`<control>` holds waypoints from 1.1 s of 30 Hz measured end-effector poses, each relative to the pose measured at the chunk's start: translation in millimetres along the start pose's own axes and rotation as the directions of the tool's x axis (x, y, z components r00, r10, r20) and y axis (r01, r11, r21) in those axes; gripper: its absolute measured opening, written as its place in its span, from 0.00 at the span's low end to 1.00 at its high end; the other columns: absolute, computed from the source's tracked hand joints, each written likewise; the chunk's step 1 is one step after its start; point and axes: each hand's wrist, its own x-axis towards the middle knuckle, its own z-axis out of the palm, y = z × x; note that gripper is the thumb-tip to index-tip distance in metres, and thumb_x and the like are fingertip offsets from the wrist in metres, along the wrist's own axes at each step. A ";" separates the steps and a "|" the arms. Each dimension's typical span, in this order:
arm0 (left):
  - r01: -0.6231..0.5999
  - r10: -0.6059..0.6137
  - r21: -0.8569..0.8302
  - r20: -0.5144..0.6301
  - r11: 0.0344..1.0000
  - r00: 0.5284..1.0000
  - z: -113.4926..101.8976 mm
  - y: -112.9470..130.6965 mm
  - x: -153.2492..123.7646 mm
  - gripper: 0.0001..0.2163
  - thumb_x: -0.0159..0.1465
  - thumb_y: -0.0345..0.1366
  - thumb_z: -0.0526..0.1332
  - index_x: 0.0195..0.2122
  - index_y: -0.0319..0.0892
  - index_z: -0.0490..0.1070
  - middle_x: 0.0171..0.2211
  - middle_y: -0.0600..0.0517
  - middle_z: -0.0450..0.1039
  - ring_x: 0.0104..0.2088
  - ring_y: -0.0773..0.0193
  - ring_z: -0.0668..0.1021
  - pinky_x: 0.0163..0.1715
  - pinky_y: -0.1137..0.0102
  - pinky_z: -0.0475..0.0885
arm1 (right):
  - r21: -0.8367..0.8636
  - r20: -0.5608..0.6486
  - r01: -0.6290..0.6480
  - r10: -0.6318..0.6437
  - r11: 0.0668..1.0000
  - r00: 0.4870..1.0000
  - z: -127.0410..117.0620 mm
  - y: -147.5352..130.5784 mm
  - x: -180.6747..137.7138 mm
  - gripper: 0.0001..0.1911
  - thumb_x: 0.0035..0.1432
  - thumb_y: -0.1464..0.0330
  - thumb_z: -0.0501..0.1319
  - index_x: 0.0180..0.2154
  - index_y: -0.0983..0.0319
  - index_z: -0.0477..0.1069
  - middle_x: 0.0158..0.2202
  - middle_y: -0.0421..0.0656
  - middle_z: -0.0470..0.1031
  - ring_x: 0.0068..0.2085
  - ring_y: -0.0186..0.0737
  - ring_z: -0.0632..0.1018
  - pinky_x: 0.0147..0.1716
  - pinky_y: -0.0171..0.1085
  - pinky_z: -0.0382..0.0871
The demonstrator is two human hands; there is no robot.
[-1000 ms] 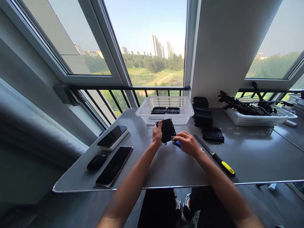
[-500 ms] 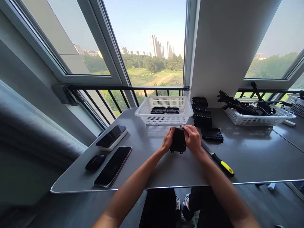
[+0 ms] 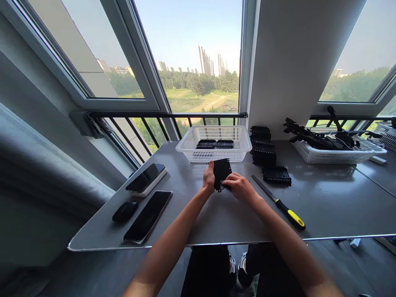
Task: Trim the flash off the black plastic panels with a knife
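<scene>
A flat black plastic part (image 3: 222, 170) with small tabs along its edge is tilted above the table. My left hand (image 3: 209, 178) grips it along its left side, thumb on the face. The fingers of my right hand (image 3: 238, 184) are pinched together at its lower right corner. A small shiny bit shows at those fingertips, too small to name. To the right lies a file (image 3: 278, 203) with a yellow and black handle. Beyond it rests a similar black part (image 3: 276, 175), next to a stack of black parts (image 3: 262, 150).
Behind my hands stands a white plastic basket (image 3: 213, 156) with two black parts in it. Another white basket (image 3: 337, 156) at the right holds black pieces and cables. Phones (image 3: 147, 217) and a black mouse (image 3: 125, 211) lie at the left.
The black part has moved slightly left and turned in my left hand. My right hand has shifted from its upper right corner down to its lower right corner.
</scene>
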 end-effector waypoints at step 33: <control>0.171 -0.164 -0.101 0.079 0.980 0.983 14.2 -12.0 -15.8 0.23 0.60 0.56 0.56 0.35 0.38 0.75 0.30 0.50 0.77 0.35 0.61 0.78 0.41 0.67 0.73 | -0.009 -0.147 -0.068 0.066 0.998 0.987 2.1 5.7 -2.6 0.18 0.60 0.79 0.57 0.44 0.56 0.78 0.40 0.45 0.76 0.41 0.41 0.75 0.43 0.40 0.74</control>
